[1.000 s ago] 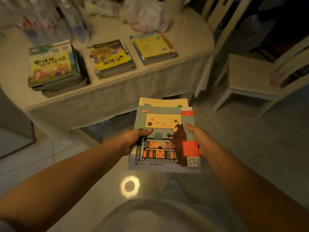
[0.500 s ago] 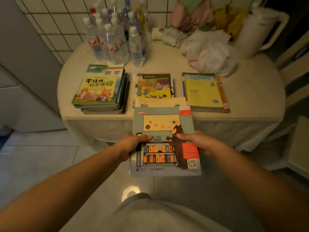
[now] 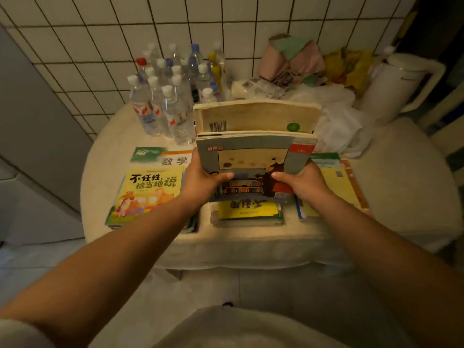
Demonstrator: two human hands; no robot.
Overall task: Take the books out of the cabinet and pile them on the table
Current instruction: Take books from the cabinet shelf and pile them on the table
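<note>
Both hands hold a small stack of books over the table. The top one is a grey book with a bear picture [image 3: 253,156]; a cream book with a barcode [image 3: 256,116] sticks out behind it. My left hand [image 3: 203,183] grips the stack's left edge, thumb on the cover. My right hand [image 3: 302,183] grips the right edge the same way. The stack hangs above the middle pile [image 3: 248,212] with a yellow cover. A left pile [image 3: 148,189] and a right pile [image 3: 336,189] lie beside it on the cream-clothed table [image 3: 251,242].
Several water bottles [image 3: 170,96] stand at the table's back left. Plastic bags and cloth [image 3: 313,79] fill the back, with a white jug [image 3: 394,86] at the right. A tiled wall stands behind. A grey cabinet side [image 3: 32,121] is to the left.
I have come up to the table and lifted the held stack forward, from in front of the table edge to above the middle pile. Both grips are unchanged.
</note>
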